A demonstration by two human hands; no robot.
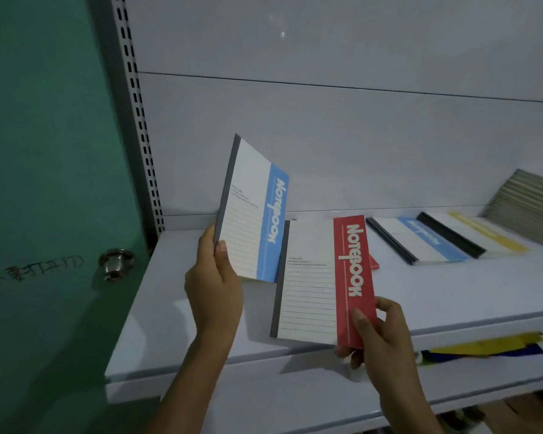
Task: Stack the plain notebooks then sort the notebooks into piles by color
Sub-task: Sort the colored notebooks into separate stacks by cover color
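Note:
My left hand (213,286) grips a blue-striped notebook (254,211) by its lower spine corner and holds it upright above the white shelf (157,324). My right hand (380,333) pinches the lower right corner of a red-striped notebook (320,283), lifted just over the shelf. Under it, the edge of another red notebook (374,263) peeks out. Further right a blue-striped notebook pile (420,239) lies flat, with a yellow-striped notebook (480,236) overlapping it.
A row of plain grey-edged notebooks (530,202) leans against the back panel at the far right. A green door with a metal knob (116,264) stands left of the slotted shelf upright (138,120). Yellow and blue items (489,347) lie on a lower shelf.

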